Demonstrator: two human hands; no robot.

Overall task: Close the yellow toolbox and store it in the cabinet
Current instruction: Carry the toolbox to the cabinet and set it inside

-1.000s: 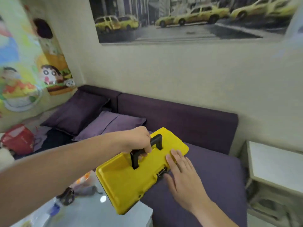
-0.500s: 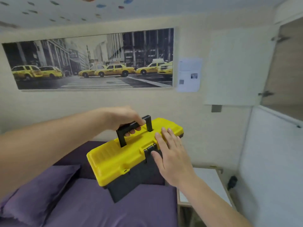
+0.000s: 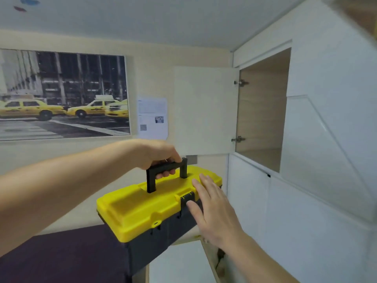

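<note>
The yellow toolbox [image 3: 142, 209] has a yellow lid, a black body and a black handle, and its lid is down. It hangs in the air in front of me, above the sofa. My left hand [image 3: 161, 154] is closed around the handle and carries it. My right hand [image 3: 212, 205] lies flat with spread fingers against the box's right end, thumb near the black latch. Up to the right the white cabinet [image 3: 263, 111] stands with its door [image 3: 204, 109] swung open, showing a bare wooden inside.
A dark purple sofa [image 3: 61, 256] lies below the box. A small white side table [image 3: 179, 262] stands under my right forearm. A taxi picture [image 3: 63, 94] and a paper sheet [image 3: 153, 117] hang on the wall. White cabinet panels [image 3: 316, 201] fill the right side.
The toolbox has been lifted from near the sofa and carried right and up toward the open cabinet. My view has swung right, so the cabinet opening is now in front.
</note>
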